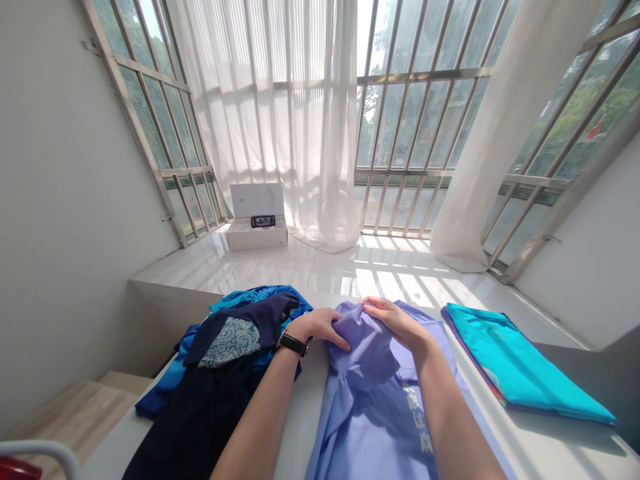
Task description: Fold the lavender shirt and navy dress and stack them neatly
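Observation:
A lavender shirt (370, 420) with pale printed characters lies spread on the white table in front of me. My left hand (325, 327) is closed on its upper left part, thumb on top of the cloth. My right hand (393, 317) pinches the bunched fabric near the top edge. Between the two hands the cloth is lifted into folds. The fingertips under the fabric are partly hidden. A black watch band sits on my left wrist.
A heap of dark and blue clothes (200, 373) lies to the left. Folded turquoise garments (525, 363) are stacked at the right. An open white box (257, 237) holding a phone (263, 221) stands on the window ledge, by the curtains (320, 120).

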`<action>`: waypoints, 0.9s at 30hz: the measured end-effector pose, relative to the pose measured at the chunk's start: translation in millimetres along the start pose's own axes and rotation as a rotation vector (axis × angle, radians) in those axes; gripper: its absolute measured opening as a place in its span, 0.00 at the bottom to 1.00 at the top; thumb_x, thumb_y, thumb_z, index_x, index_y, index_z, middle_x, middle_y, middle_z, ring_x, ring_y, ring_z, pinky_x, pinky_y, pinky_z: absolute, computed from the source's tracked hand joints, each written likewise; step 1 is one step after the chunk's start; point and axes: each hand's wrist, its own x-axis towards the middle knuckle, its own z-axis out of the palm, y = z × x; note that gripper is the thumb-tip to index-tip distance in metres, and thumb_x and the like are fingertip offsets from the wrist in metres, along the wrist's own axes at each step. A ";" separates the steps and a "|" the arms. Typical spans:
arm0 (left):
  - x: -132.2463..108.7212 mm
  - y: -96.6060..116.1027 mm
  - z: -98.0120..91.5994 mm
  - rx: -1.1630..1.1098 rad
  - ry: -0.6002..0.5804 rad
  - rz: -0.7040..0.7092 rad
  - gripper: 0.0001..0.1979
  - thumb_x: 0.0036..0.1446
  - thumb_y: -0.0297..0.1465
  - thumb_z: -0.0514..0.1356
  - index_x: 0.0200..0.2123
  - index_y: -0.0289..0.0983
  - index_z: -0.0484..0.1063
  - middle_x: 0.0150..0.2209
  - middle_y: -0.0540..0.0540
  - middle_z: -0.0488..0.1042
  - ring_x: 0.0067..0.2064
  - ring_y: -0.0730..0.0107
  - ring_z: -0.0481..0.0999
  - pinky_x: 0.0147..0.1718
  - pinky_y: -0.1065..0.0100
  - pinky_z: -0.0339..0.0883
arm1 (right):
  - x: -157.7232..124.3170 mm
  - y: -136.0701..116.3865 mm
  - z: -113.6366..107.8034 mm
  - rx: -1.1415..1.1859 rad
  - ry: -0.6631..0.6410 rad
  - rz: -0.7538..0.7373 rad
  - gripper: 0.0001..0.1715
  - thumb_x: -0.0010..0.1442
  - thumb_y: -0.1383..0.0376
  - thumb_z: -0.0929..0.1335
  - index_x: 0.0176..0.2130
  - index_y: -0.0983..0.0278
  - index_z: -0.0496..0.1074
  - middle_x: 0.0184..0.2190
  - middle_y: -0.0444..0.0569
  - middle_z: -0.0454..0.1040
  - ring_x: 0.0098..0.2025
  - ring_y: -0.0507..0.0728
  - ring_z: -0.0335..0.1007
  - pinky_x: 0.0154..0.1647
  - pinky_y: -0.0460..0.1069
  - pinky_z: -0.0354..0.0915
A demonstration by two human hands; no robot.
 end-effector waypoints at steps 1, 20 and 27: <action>0.7 -1.0 -1.3 0.064 0.039 -0.025 0.24 0.41 0.50 0.73 0.35 0.39 0.79 0.34 0.49 0.79 0.39 0.56 0.78 0.36 0.66 0.67 | 1.5 1.8 -2.4 -0.075 0.038 0.013 0.20 0.53 0.50 0.74 0.35 0.64 0.73 0.24 0.41 0.71 0.26 0.51 0.67 0.26 0.45 0.61; 6.1 -5.8 3.1 0.447 0.261 -0.115 0.13 0.64 0.40 0.60 0.45 0.40 0.79 0.44 0.45 0.82 0.50 0.56 0.78 0.51 0.63 0.66 | 13.0 49.8 -16.4 -0.132 0.128 0.171 0.23 0.58 0.46 0.72 0.42 0.60 0.74 0.30 0.44 0.74 0.29 0.52 0.71 0.30 0.46 0.68; 13.1 -15.7 8.1 0.557 0.305 -0.217 0.15 0.68 0.41 0.57 0.48 0.39 0.76 0.44 0.39 0.81 0.53 0.49 0.77 0.55 0.54 0.64 | 1.0 50.3 -11.7 0.064 -0.093 0.160 0.30 0.42 0.48 0.81 0.37 0.62 0.72 0.32 0.43 0.74 0.34 0.53 0.72 0.35 0.47 0.71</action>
